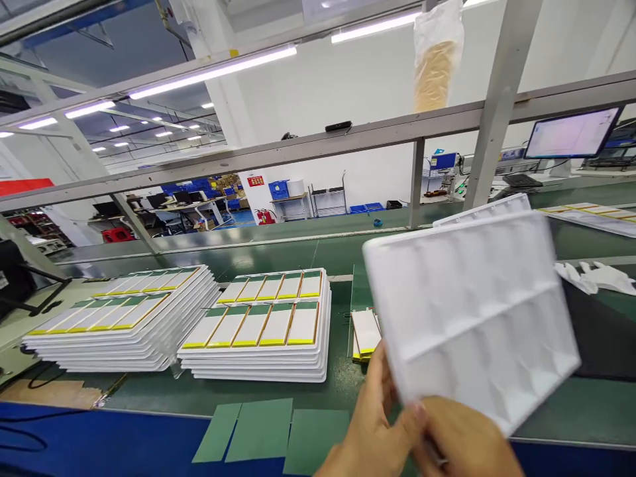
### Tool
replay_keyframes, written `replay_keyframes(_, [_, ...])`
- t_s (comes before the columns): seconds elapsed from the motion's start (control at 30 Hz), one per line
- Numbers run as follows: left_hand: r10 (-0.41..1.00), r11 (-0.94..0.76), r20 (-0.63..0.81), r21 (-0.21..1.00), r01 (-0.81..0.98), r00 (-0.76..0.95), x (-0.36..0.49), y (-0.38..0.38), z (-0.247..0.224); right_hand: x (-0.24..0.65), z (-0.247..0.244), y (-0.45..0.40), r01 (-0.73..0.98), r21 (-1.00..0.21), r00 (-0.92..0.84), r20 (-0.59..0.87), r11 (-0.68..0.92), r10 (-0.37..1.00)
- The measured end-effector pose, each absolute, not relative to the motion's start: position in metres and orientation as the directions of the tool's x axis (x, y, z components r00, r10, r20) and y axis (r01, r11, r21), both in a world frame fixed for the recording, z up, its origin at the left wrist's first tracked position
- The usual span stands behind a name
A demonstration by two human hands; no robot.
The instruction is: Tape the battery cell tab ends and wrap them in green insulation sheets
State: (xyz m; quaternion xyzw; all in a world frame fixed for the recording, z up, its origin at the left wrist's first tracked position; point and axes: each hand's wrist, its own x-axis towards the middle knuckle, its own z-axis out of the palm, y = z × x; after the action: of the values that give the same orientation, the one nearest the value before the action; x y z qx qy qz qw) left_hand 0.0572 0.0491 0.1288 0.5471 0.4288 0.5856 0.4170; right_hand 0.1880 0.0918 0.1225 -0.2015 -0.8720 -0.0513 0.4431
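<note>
Holding up a white tray (472, 318) at lower right, left hand (375, 414) and right hand (462, 437) both pinched on its near edge, long side tilted.

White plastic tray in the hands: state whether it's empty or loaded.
Empty: the white plastic tray shows only bare moulded pockets, nothing lying in them.

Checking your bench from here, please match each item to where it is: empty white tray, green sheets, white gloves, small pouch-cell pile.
Items:
1. Empty white tray
2. Green sheets
3. White gloves
4. Small pouch-cell pile

Places:
A. On the blue strip
B. Held by left hand and right hand
C. Right of the loaded tray stacks
D. Beyond the black mat

Pairs: 1-B, 2-A, 3-D, 4-C
</note>
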Motion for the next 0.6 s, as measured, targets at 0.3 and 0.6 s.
replay_keyframes(0.3, [0.696,0.051,0.192,0.948,0.314,-0.692,-0.167,0.017,0.201,0.166,0.148,0.107,0.21,-0.101,-0.505,0.84,0.973,0.196])
replay_keyframes(0.6, [0.649,0.533,0.215,0.556,0.638,-0.729,-0.325,0.031,0.226,0.077,0.089,0.149,0.281,-0.373,-0.8,0.418,0.885,0.43])
